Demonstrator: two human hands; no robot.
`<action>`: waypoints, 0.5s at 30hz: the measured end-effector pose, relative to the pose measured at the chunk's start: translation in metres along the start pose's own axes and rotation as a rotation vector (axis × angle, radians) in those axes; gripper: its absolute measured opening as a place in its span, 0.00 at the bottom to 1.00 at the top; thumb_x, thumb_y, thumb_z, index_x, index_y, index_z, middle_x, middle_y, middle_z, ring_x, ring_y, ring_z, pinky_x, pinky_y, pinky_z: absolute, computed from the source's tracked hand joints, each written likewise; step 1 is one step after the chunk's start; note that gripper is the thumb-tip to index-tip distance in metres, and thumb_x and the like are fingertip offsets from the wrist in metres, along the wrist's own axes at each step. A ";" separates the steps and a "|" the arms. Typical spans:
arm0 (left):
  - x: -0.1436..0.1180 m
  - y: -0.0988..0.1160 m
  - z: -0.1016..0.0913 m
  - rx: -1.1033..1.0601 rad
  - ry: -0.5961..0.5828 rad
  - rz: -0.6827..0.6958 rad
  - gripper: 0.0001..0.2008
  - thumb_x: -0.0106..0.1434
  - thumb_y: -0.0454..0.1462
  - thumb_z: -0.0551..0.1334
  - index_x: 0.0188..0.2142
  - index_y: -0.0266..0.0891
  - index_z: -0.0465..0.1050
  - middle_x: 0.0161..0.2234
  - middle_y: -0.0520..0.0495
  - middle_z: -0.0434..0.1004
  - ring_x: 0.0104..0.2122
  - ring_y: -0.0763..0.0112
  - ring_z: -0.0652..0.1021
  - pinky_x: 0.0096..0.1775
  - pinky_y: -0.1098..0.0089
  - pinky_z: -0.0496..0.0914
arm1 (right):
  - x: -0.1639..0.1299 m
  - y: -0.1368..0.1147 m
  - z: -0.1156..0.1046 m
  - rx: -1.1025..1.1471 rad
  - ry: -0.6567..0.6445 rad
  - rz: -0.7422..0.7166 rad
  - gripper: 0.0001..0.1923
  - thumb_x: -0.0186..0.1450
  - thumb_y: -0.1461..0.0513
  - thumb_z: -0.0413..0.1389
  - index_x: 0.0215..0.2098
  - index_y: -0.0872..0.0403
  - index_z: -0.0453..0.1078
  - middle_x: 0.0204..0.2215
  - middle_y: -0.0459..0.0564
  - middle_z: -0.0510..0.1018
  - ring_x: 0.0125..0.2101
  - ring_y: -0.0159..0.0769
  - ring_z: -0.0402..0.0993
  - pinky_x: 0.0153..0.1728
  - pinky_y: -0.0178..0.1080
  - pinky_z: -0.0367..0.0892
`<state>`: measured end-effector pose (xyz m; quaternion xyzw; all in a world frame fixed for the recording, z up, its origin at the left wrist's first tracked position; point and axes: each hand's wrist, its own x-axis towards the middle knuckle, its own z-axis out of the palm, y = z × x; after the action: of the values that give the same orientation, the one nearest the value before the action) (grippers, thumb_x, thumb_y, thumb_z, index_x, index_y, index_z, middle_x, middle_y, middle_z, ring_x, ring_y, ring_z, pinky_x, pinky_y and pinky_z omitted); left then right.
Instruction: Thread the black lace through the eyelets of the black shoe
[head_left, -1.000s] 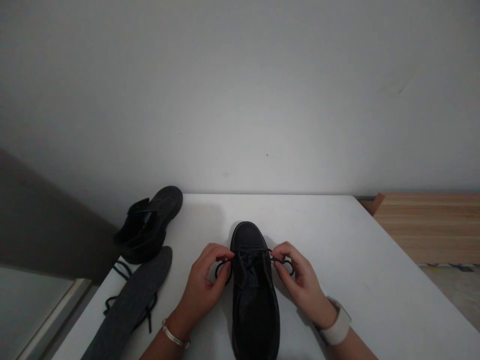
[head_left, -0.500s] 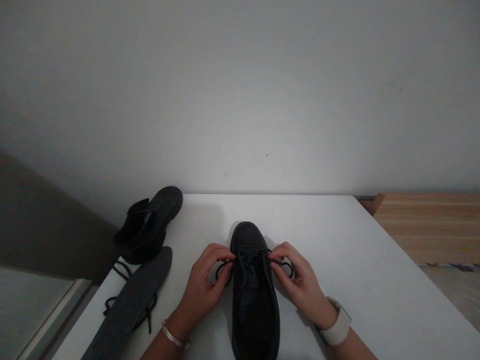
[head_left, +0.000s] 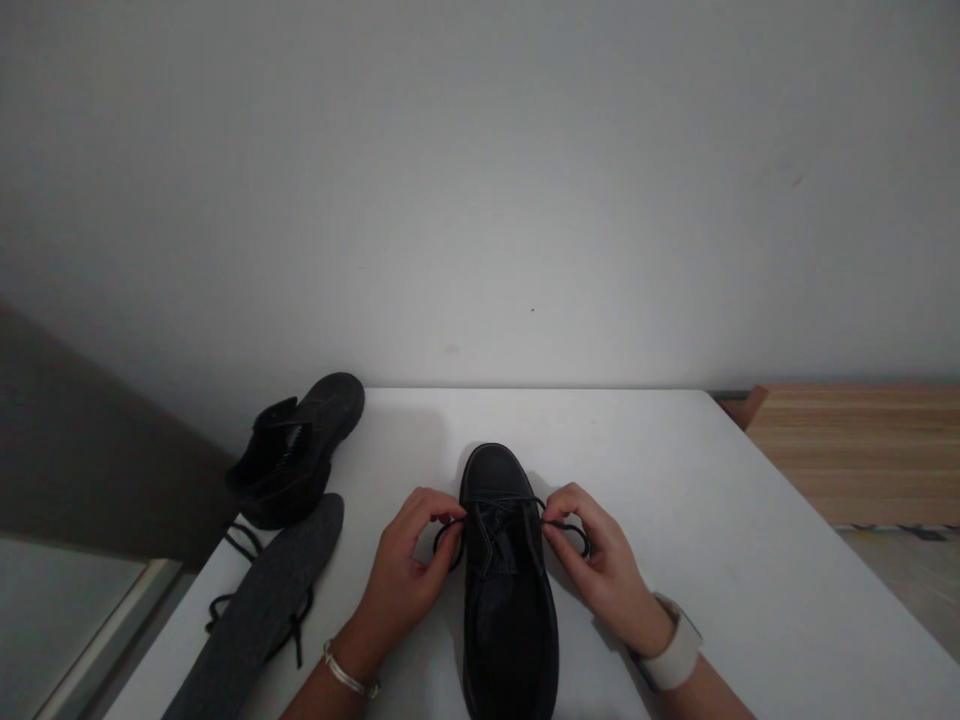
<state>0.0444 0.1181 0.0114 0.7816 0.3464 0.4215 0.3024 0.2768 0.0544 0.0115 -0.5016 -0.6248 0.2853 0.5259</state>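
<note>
A black shoe (head_left: 511, 640) stands on the white table, its toe pointing away from me. Beside its left edge, my left hand (head_left: 420, 550) pinches a black shoelace (head_left: 437, 537) between thumb and fingers. On the opposite side, my right hand (head_left: 596, 550) is closed in a pinch on the lace, which loops out to the right and runs back to the shoe's front eyelets. The lace's ends are hidden by my fingers or too fine to make out.
Another black shoe (head_left: 300, 450) rests at the table's left edge. In front of it lies a dark grey insole (head_left: 277, 600), with a loose black lace (head_left: 298, 640) under it. A wall rises behind the white table (head_left: 712, 560); a wooden surface (head_left: 855, 450) is at the right.
My right hand has shifted very slightly right, away from the shoe, with the lace still pinched. My left hand has edged slightly left. The shoes and insole keep their places.
</note>
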 end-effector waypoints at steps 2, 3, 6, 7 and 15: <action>0.000 0.001 0.000 -0.011 0.005 0.009 0.07 0.68 0.29 0.58 0.40 0.42 0.71 0.36 0.49 0.74 0.37 0.68 0.75 0.39 0.68 0.70 | 0.000 0.001 0.000 -0.003 -0.007 -0.010 0.04 0.71 0.64 0.53 0.37 0.50 0.68 0.33 0.47 0.71 0.36 0.38 0.68 0.37 0.39 0.64; 0.001 0.001 0.000 -0.017 0.005 0.014 0.07 0.68 0.29 0.58 0.39 0.42 0.71 0.36 0.49 0.74 0.37 0.68 0.75 0.39 0.68 0.70 | 0.001 0.001 0.000 -0.005 -0.010 -0.012 0.04 0.71 0.64 0.53 0.38 0.50 0.68 0.33 0.47 0.71 0.36 0.38 0.68 0.38 0.39 0.64; 0.001 0.001 0.000 -0.028 -0.003 0.026 0.07 0.68 0.29 0.58 0.40 0.42 0.70 0.36 0.49 0.74 0.38 0.68 0.75 0.40 0.68 0.70 | 0.001 0.001 0.000 -0.010 -0.018 -0.021 0.04 0.71 0.64 0.54 0.39 0.49 0.69 0.34 0.47 0.72 0.37 0.38 0.69 0.38 0.40 0.64; 0.001 0.001 0.000 -0.029 -0.006 0.027 0.07 0.68 0.29 0.58 0.41 0.42 0.70 0.37 0.49 0.74 0.38 0.68 0.75 0.41 0.67 0.70 | 0.001 0.001 0.000 -0.011 -0.021 -0.021 0.04 0.71 0.64 0.53 0.40 0.49 0.69 0.35 0.47 0.72 0.37 0.38 0.69 0.39 0.40 0.64; -0.001 -0.001 -0.001 -0.005 -0.035 -0.003 0.06 0.68 0.30 0.58 0.41 0.43 0.69 0.37 0.48 0.73 0.39 0.66 0.74 0.41 0.66 0.70 | -0.003 0.001 -0.002 -0.007 -0.028 0.016 0.04 0.72 0.63 0.50 0.41 0.49 0.66 0.35 0.47 0.70 0.38 0.39 0.68 0.39 0.41 0.64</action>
<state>0.0431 0.1181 0.0111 0.7876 0.3413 0.4081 0.3111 0.2789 0.0518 0.0105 -0.5043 -0.6291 0.2944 0.5130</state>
